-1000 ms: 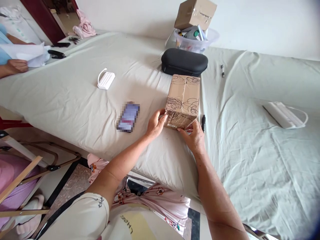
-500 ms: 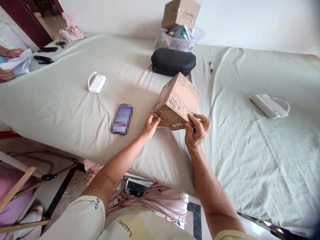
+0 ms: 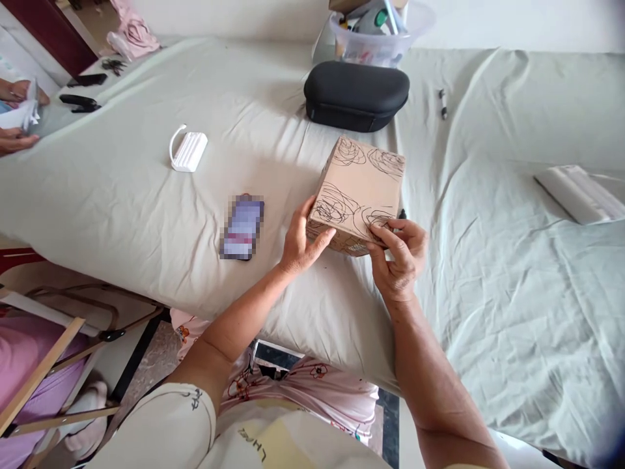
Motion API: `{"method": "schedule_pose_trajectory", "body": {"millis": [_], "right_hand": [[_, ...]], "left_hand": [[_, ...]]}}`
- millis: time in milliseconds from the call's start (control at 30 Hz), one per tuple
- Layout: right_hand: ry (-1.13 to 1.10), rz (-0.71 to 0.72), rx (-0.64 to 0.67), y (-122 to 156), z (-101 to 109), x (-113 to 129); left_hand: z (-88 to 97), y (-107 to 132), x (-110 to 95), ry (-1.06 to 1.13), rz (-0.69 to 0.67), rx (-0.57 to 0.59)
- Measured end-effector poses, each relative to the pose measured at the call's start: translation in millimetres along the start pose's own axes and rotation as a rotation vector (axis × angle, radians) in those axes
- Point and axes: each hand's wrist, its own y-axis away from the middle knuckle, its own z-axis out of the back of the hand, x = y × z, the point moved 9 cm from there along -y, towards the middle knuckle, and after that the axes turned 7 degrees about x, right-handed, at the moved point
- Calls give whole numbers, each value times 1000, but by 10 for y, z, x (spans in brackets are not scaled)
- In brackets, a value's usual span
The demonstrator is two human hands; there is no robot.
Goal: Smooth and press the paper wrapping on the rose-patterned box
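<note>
A brown cardboard box (image 3: 364, 185) with black scribbled loops near the corners of its top is in front of me on the sheet-covered surface. My left hand (image 3: 300, 244) is closed on its near left corner, thumb along the front edge. My right hand (image 3: 401, 257) pinches the near right corner between thumb and fingers. A small black tip (image 3: 402, 213) shows just beyond my right fingers; the rest of that item is hidden. Left of the box lies a phone (image 3: 243, 228) with a blurred screen.
A black hard case (image 3: 356, 96) sits behind the box, before a clear plastic tub (image 3: 375, 42) of items. White blocks with loops lie left (image 3: 190, 152) and right (image 3: 581, 193). A black-and-white pen (image 3: 443, 104) lies at back right. Another person's hands (image 3: 19, 140) hold something pale at far left.
The box has turned from a raised, tilted pose to a flatter one with its top facing up. My left thumb has come onto its front edge. The view has tipped downward.
</note>
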Motion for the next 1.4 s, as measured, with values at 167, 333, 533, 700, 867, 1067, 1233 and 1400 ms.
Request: {"method": "schedule_pose_trajectory", "body": {"millis": [167, 333, 533, 700, 867, 1067, 1233, 1400], "right_hand": [[-30, 76, -47, 30, 24, 97], [-37, 38, -25, 24, -14, 18], [-216, -119, 40, 23, -56, -371], [-177, -231, 322, 43, -288, -534], [-65, -243, 406, 77, -376, -465], [-85, -179, 319, 50, -335, -345], [-92, -61, 29, -59, 5, -206], [-53, 23, -256, -65, 349, -75]], "left_hand": [[11, 14, 61, 76, 83, -38], [-5, -5, 146, 98, 113, -39], [36, -59, 211, 76, 127, -44], [73, -91, 182, 46, 31, -58], [94, -95, 120, 4, -34, -80], [178, -103, 131, 56, -18, -123], [103, -76, 380, 351, 219, -131], [-278, 31, 483, 564, 412, 90]]}}
